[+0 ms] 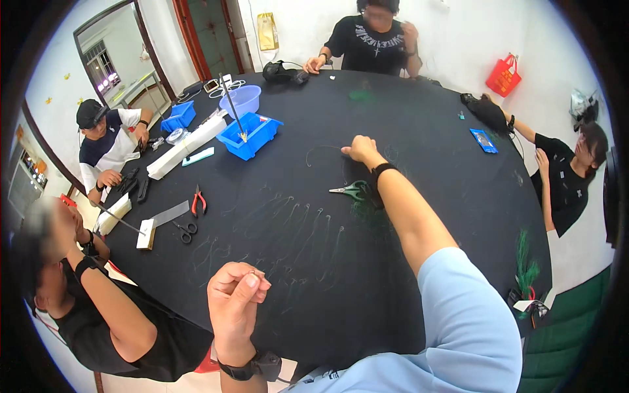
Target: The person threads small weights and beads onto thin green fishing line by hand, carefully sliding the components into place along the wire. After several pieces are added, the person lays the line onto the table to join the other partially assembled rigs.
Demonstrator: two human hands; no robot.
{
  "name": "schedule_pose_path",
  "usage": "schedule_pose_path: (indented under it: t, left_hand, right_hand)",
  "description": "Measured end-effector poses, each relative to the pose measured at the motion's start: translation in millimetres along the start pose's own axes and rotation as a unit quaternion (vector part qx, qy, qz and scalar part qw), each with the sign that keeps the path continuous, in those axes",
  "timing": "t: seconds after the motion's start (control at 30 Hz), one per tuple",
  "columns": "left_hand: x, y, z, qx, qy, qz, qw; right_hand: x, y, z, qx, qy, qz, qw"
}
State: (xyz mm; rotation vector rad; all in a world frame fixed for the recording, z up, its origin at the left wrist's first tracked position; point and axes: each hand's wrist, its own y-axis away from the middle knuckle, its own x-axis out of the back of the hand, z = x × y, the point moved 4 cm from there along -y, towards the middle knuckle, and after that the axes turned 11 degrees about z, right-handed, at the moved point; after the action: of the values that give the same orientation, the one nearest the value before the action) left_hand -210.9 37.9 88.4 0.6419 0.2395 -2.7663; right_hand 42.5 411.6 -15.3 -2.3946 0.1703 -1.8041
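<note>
Black round table (426,131) | blue bin (249,135): stick | left hand (234,295) pinched, contents unclear | right hand (360,149) pinching thin line (321,148)

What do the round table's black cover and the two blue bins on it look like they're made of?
The round table's black cover looks like matte cloth: no glare, faint scuff marks. The two blue bins look like moulded plastic, rigid-walled with a slight sheen.

- Thin pale line (321,148) by right hand (359,148), far from near edge of round black table (432,105): too thin to identify.
- Left hand (236,298) pinch contents: too small to tell.
</note>
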Motion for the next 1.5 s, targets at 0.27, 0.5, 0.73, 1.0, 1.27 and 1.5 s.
schedule_pose_path:
  t: [0.27, 0.5, 0.73, 1.0, 1.27, 1.5]
  left_hand:
    - [-38, -16, 3, 0.002, -0.046, 0.006, 0.999]
    - [-79, -67, 8, -0.041, -0.074, 0.024, 0.996]
    - [-103, -109, -15, -0.099, -0.025, 0.087, 0.991]
    - [-129, -95, -2, -0.07, 0.102, 0.005, 0.992]
    - [-86, -52, 21, -0.046, 0.091, 0.051, 0.993]
    - [-38, -31, 24, -0.026, 0.113, 0.089, 0.989]
  right_hand:
    - [-28, -24, 3, 0.033, 0.004, -0.032, 0.999]
    - [68, -3, -45, 0.293, -0.038, 0.159, 0.942]
    - [199, 52, -78, 0.395, -0.086, 0.108, 0.908]
    - [277, 136, -91, 0.414, -0.038, 0.046, 0.908]
    - [268, 144, -95, 0.401, -0.048, -0.044, 0.914]
    - [168, 6, -96, 0.371, -0.076, -0.001, 0.925]
